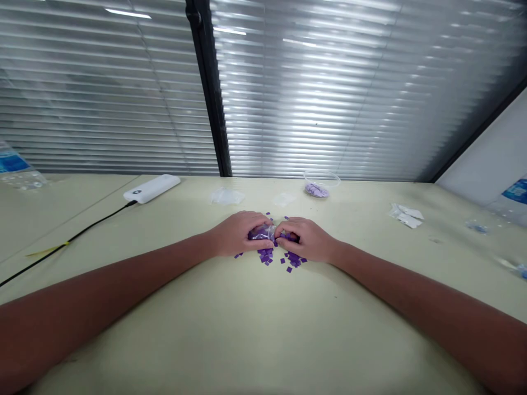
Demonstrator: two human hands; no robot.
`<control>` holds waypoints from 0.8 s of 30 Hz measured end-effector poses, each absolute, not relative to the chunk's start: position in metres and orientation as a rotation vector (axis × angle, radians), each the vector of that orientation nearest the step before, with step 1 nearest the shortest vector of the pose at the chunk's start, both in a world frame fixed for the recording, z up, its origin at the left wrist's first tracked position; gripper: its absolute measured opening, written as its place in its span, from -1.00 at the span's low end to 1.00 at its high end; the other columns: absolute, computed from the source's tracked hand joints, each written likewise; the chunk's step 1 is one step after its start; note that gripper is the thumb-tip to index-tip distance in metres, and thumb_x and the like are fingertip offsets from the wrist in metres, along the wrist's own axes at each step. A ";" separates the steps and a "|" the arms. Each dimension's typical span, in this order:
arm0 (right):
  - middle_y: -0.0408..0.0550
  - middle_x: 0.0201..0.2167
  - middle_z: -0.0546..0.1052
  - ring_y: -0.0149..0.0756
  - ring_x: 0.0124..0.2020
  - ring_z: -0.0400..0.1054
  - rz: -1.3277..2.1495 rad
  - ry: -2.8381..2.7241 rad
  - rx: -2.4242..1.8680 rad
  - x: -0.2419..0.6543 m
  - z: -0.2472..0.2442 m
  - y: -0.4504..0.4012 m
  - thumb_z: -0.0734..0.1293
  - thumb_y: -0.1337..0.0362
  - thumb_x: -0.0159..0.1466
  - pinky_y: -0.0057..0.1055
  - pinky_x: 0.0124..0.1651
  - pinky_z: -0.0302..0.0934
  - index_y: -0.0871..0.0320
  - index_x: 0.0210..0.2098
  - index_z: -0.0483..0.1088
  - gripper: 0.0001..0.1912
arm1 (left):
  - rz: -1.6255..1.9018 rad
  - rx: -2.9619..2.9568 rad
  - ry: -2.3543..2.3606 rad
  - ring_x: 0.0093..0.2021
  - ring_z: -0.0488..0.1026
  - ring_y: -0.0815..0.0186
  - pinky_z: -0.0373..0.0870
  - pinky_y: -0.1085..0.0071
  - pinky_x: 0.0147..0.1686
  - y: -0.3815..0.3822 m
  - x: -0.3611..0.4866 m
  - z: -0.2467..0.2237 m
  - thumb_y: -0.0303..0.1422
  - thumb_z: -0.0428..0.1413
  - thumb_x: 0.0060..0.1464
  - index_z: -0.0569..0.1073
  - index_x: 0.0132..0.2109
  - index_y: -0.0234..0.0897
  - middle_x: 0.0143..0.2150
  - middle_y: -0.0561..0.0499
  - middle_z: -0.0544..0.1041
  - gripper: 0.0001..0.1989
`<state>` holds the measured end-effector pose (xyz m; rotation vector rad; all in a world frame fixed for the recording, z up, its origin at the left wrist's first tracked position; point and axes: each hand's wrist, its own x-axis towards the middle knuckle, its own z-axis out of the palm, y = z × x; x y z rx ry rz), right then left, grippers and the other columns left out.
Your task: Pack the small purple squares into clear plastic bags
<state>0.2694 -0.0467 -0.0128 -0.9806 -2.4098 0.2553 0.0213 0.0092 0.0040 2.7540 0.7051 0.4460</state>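
Note:
Near the middle of the table, my left hand (pixel 241 233) is closed round a small clear plastic bag (pixel 262 232) with purple pieces inside. The bag lies on its side, its right end facing my other hand. My right hand (pixel 310 238) is curled, thumb and fingertips drawn together right at that end of the bag. Purple bits show within its curl, but whether the fingertips grip pieces or the bag's edge is hidden. Loose purple square pieces (pixel 294 260) lie scattered on the table below and around both hands.
Behind the hands stands a clear round container (pixel 322 178) with pale purple pieces. Clear plastic pieces (pixel 227 196) lie left of it, a white torn wrapper (pixel 407 215) right. A white device (pixel 152 188) with a black cable (pixel 90 225) rests at left. Water bottles (pixel 16 164) flank the table (pixel 263 329).

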 end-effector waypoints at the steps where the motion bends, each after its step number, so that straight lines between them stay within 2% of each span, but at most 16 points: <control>1: -0.15 -0.31 0.55 -0.33 -0.30 0.37 0.251 -2.410 -0.983 0.269 -0.013 -0.047 0.35 0.31 0.37 -0.41 -0.21 0.15 0.08 -0.15 0.47 -0.93 | 0.446 2.754 0.705 -0.14 0.48 0.15 0.29 0.31 -0.16 0.009 0.021 0.004 0.15 0.10 0.23 0.50 0.08 -0.18 -0.11 -0.06 0.58 -0.46; 24: -0.14 -0.35 0.54 -0.32 -0.32 0.36 0.263 -2.404 -0.992 0.269 -0.014 -0.046 0.35 0.30 0.38 -0.39 -0.21 0.15 0.08 -0.15 0.48 -0.93 | 0.433 2.743 0.715 -0.13 0.47 0.16 0.29 0.32 -0.15 0.007 0.021 0.006 0.13 0.10 0.24 0.50 0.08 -0.18 -0.10 -0.04 0.59 -0.47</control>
